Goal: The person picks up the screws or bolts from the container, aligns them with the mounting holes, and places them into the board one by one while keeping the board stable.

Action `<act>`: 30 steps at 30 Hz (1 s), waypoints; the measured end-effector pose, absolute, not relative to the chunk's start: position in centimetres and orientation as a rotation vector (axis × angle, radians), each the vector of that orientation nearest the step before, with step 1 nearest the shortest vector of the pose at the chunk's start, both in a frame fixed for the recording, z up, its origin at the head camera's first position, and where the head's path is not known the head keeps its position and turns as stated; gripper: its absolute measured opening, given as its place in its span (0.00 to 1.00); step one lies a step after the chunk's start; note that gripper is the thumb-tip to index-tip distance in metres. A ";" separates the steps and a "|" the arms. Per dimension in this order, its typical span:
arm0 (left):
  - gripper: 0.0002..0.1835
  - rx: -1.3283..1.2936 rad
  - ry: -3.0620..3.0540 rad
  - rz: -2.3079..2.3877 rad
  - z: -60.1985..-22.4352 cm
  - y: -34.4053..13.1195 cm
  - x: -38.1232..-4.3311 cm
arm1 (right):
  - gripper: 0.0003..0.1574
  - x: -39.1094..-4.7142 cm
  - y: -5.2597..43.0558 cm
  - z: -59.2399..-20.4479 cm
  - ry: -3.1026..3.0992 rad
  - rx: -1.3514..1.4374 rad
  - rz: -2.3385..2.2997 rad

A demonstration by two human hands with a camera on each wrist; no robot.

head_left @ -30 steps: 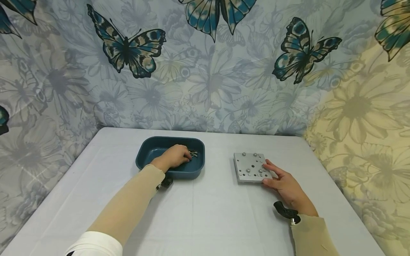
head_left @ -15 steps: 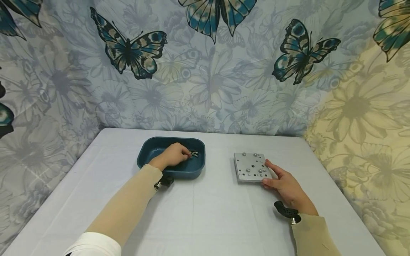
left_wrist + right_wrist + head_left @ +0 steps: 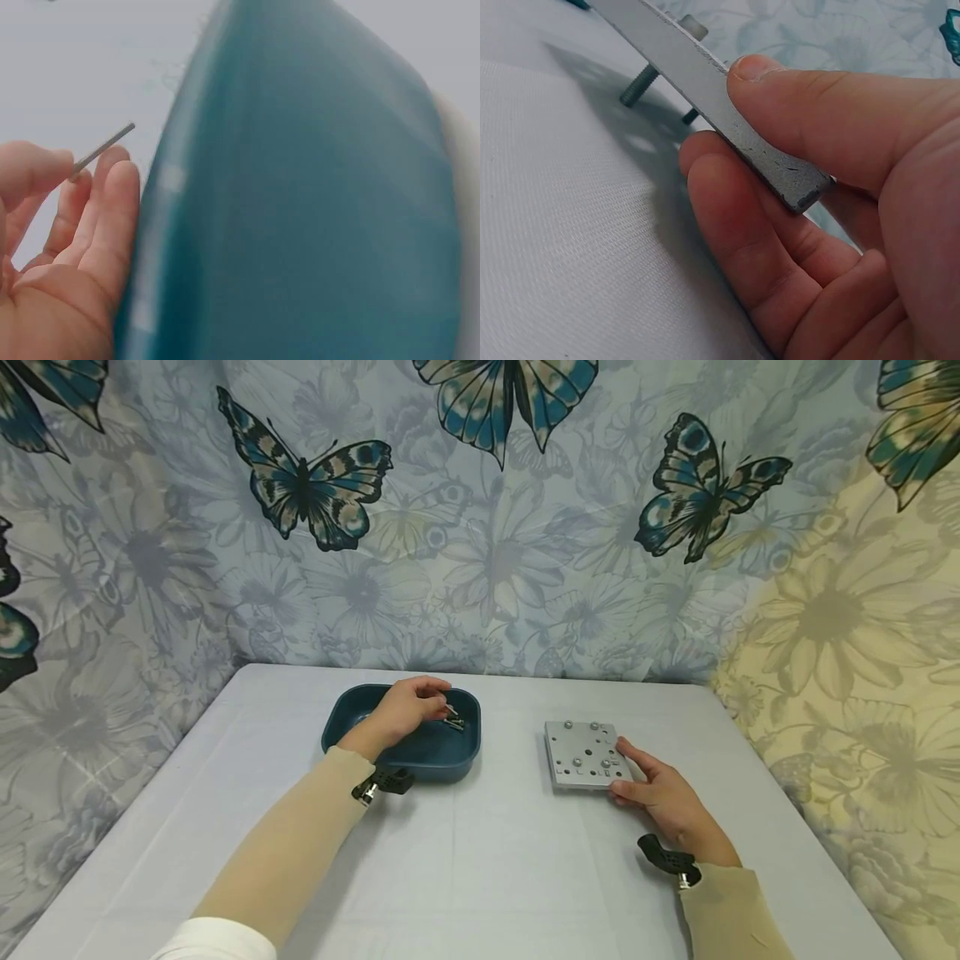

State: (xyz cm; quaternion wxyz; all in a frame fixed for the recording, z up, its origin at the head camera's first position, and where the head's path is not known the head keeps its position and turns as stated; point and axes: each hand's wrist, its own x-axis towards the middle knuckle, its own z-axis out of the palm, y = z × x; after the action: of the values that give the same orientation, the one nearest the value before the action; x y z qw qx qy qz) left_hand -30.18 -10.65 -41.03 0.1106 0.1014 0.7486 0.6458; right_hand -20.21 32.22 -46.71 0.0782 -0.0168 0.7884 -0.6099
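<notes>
My left hand [image 3: 401, 714] is over the dark teal tray [image 3: 431, 770], at its far side. Thumb and fingertips pinch a thin metal screw [image 3: 105, 150], whose shank sticks out past them in the left wrist view; its head is hidden. Several more screws [image 3: 454, 724] lie in the tray's right part. My right hand [image 3: 663, 793] grips the right edge of a silver metal plate [image 3: 562, 747], thumb on top and fingers beneath. The plate has rows of holes and several screws standing in it. In the right wrist view, a threaded shank [image 3: 639, 85] pokes out below the plate, above the cloth.
A white cloth covers the table [image 3: 487, 868]. Tray and plate stand apart, tray to the left. Behind the table's far edge hangs a butterfly-print curtain [image 3: 495, 602]. Each wrist wears a small black camera mount [image 3: 667, 857].
My left hand has risen from the tray's bottom toward its far rim, with a screw between the fingertips. My right hand keeps its grip on the plate.
</notes>
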 end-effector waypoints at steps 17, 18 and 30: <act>0.15 -0.011 1.788 2.309 -40.6 -7.5 -29.7 | 0.57 -20.4 31.4 -46.4 2.268 -0.069 -1.924; 0.14 -0.020 1.793 2.316 -40.6 -7.2 -29.7 | 0.57 -20.4 31.3 -46.4 2.273 -0.074 -1.922; 0.15 0.080 1.775 2.292 -40.1 -3.5 -28.7 | 0.59 -20.4 30.9 -46.6 2.341 -0.066 -1.831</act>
State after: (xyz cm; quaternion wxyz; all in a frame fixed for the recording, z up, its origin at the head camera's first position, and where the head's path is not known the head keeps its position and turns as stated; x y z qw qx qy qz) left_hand -28.74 -3.54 -40.13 0.1207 0.0275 0.6076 0.7845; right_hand -20.36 30.93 -46.58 0.0846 -0.0221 0.7847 -0.6137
